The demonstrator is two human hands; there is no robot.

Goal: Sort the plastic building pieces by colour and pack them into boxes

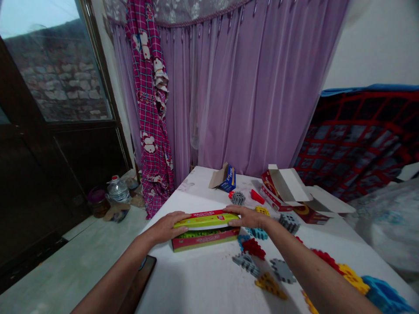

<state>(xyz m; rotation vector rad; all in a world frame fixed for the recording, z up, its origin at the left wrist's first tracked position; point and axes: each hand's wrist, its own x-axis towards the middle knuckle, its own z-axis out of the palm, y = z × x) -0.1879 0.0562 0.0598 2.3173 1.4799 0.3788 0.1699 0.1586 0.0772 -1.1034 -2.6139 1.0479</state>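
A low cardboard box (206,240), red and yellow-green, sits on the white table with bright green plastic pieces showing through the gap under its lid. My left hand (170,226) grips the lid's left end, thumb in front and fingers over the top. At the opposite end my right hand (246,217) holds the same yellow-green lid (204,221) in a similar way. The lid is partly down, its front edge still raised above the box wall. Beside my right hand lie light-blue gear-shaped pieces (258,233) and a red gear piece (254,248).
Grey gear pieces (284,270) and a yellow triangular piece (270,284) lie to the right. Farther back stand a blue open box (229,179) and red open cartons (276,203). A dark phone (144,279) rests at the table's left edge. Purple curtains (262,96) hang behind.
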